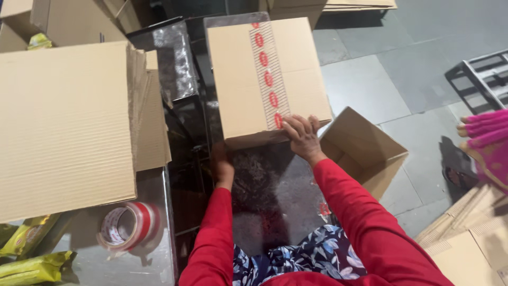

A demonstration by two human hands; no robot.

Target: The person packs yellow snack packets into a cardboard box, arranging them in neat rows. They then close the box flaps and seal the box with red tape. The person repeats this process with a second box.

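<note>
Standing over a dark, glossy worktop (pixel 275 185), I note the largest item first: a flat sheet of corrugated cardboard (pixel 63 127) lying at the left, its far corner torn. Next in size is the sealed carton (pixel 267 79) at centre far, closed along its top by a strip of clear tape printed with red marks (pixel 269 74). My right hand (pixel 302 136) rests on the carton's near top edge, fingers (pixel 293 124) spread flat over the end of the tape, pressing and not gripping. My left hand (pixel 222 167) sits low at the carton's near left corner in shadow; I cannot tell how far its fingers are open. An open empty carton (pixel 365 151) stands on the floor just right of the worktop. A roll of tape (pixel 129 225) lies near left, with yellow packets (pixel 32 267) beside it. Another person's pink sleeve (pixel 487 143) shows at the right edge.
</note>
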